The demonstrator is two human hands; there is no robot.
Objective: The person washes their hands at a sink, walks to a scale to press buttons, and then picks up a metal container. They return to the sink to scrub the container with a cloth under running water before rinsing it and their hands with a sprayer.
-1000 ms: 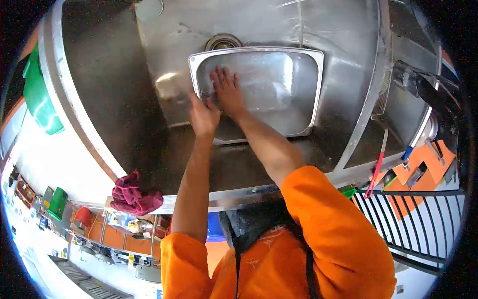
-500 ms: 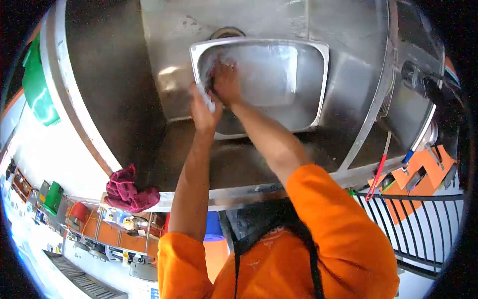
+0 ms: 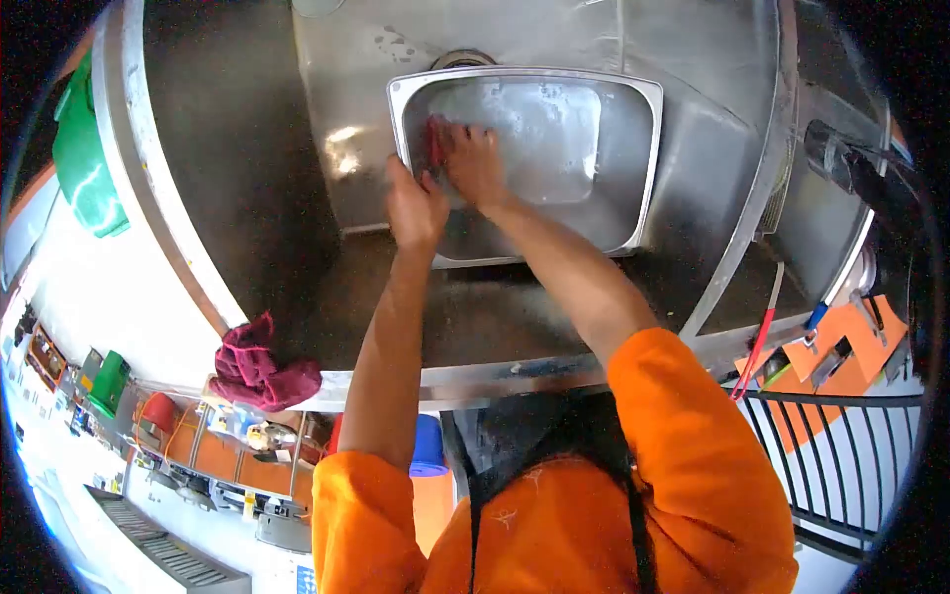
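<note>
Within the metal sink (image 3: 712, 139), a rectangular steel pan (image 3: 539, 163) lies by the drain (image 3: 462, 58). The left hand (image 3: 416, 206) grasps its left edge; the right hand (image 3: 473, 163) holds a blurred red pad (image 3: 434, 141) inside it.

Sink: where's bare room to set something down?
Free: sink floor between left wall and metal pan; also beyond the pan, right of the drain. Crowded: the pan's left end, with left hand, right hand and a red item.

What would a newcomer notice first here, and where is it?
The bright orange sleeves at the bottom stand out first. Above them, the right hand touches something red inside a shiny metal pan in the sink. A maroon cloth lies on the sink's edge, left.
</note>
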